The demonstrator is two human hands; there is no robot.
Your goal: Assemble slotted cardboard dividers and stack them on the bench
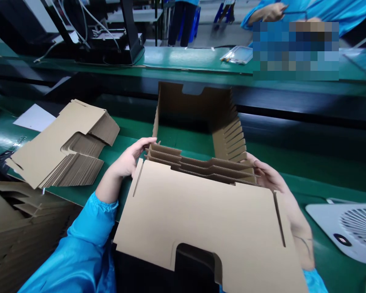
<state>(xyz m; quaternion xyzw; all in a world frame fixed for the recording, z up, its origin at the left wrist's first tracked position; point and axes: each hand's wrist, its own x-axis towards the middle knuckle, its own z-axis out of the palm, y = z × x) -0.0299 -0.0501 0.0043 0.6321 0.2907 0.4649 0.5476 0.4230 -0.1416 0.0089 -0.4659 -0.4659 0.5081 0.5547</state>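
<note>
A partly assembled cardboard divider (pixel 207 219) extends from the green bench towards me, with several cross panels set one behind another between two slotted side strips. At its left edge, my left hand (pixel 132 156) grips the panel ends with bent fingers. My right hand (pixel 271 175) is wrapped round the right side, its fingertips partly hidden behind the cardboard. The nearest panel is tilted, with a rounded notch in its lower edge and a slit near each end. Beyond my hands, the slotted right side strip (pixel 232 138) and a far panel (pixel 195 99) stand upright.
A stack of notched cardboard panels (pixel 61 140) lies on the bench at left, near a white sheet (pixel 35 118). More cardboard dividers (pixel 27 240) are piled lower left. A grey fan (pixel 347 228) is at right. Across the raised green shelf (pixel 183 59), a person in blue works.
</note>
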